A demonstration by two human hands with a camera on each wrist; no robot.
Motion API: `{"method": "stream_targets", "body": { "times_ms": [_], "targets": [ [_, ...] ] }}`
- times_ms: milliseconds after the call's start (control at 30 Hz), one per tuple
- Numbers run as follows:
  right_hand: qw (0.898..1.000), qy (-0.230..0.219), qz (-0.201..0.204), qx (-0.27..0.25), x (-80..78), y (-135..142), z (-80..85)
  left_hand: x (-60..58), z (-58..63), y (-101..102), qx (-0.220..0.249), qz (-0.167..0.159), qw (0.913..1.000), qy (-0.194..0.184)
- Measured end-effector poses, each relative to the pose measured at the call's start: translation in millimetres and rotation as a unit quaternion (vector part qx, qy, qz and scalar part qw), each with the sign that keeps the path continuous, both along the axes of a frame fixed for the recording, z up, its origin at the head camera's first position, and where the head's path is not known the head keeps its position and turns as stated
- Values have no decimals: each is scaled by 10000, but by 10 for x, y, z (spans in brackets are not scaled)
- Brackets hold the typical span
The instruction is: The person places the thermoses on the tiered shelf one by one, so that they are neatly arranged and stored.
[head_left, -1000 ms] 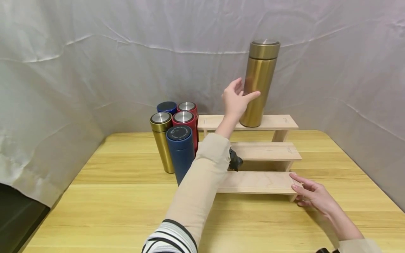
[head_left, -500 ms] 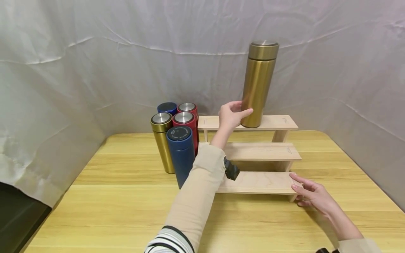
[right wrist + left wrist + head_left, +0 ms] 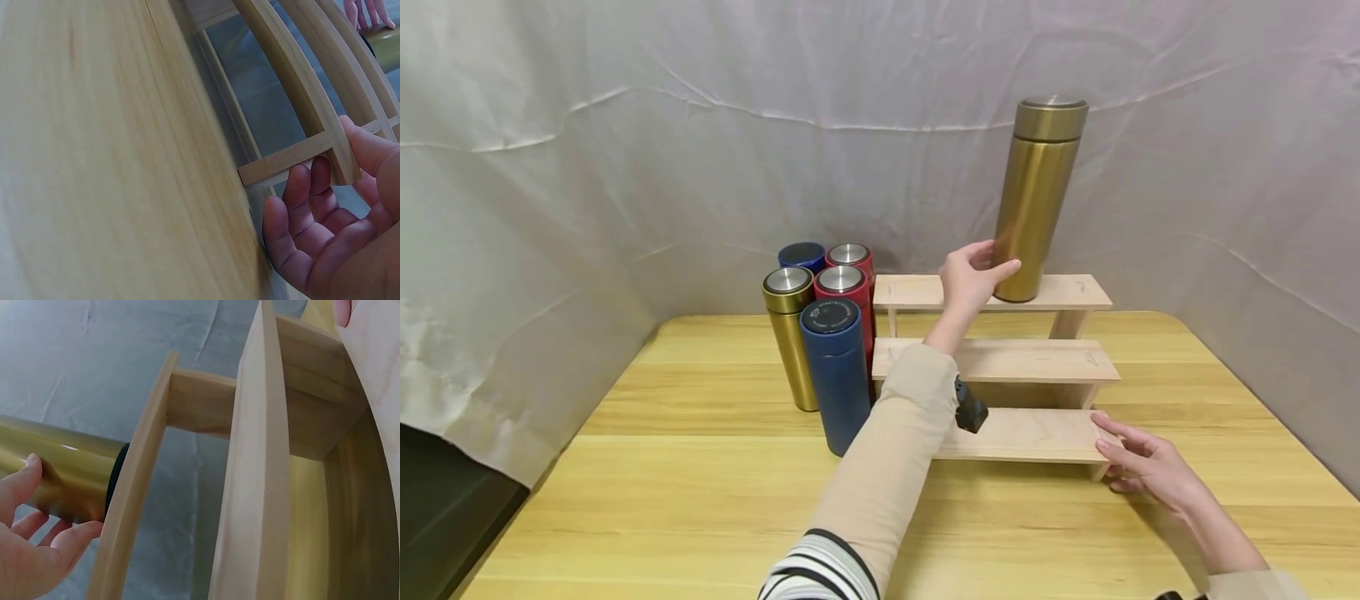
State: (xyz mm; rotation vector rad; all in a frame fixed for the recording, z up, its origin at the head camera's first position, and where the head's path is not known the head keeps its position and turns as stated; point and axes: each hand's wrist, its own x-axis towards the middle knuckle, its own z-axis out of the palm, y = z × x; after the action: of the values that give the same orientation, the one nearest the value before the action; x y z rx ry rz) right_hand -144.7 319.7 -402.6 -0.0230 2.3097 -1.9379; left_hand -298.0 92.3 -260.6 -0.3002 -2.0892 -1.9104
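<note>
A tall gold thermos (image 3: 1037,200) stands on the top tier of a three-tier wooden display shelf (image 3: 1037,435). My left hand (image 3: 970,279) grips it low down, thumb on the near side and fingers reaching round the left. In the left wrist view the thumb lies along the gold wall of the thermos (image 3: 69,465), and the fingertips sit close to its dark base. Down at the right end of the bottom tier, my right hand (image 3: 1153,467) grips the board's corner. The right wrist view shows the thumb over that board (image 3: 340,153) and curled fingers against the end support.
Left of the shelf stand several more thermoses: a dark blue one (image 3: 838,383) in front, a gold one (image 3: 793,350), two red ones (image 3: 850,287) and a blue one (image 3: 801,257) behind. Pale cloth (image 3: 715,167) hangs behind the wooden table (image 3: 662,483).
My left hand has come down from the middle of the gold thermos to its lower part. Hand and thermos have then shifted right along the top tier. My right hand stays on the shelf end.
</note>
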Motion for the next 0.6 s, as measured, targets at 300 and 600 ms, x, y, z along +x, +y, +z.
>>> {"method": "stream_targets", "body": {
  "times_ms": [300,600],
  "targets": [
    [9999,18,40,-102,0,5,-27,3,-46,183,-43,96,9999,-97],
    [10000,26,61,-59,-7,15,-12,15,-58,189,144,49,9999,-53]
  ]
}}
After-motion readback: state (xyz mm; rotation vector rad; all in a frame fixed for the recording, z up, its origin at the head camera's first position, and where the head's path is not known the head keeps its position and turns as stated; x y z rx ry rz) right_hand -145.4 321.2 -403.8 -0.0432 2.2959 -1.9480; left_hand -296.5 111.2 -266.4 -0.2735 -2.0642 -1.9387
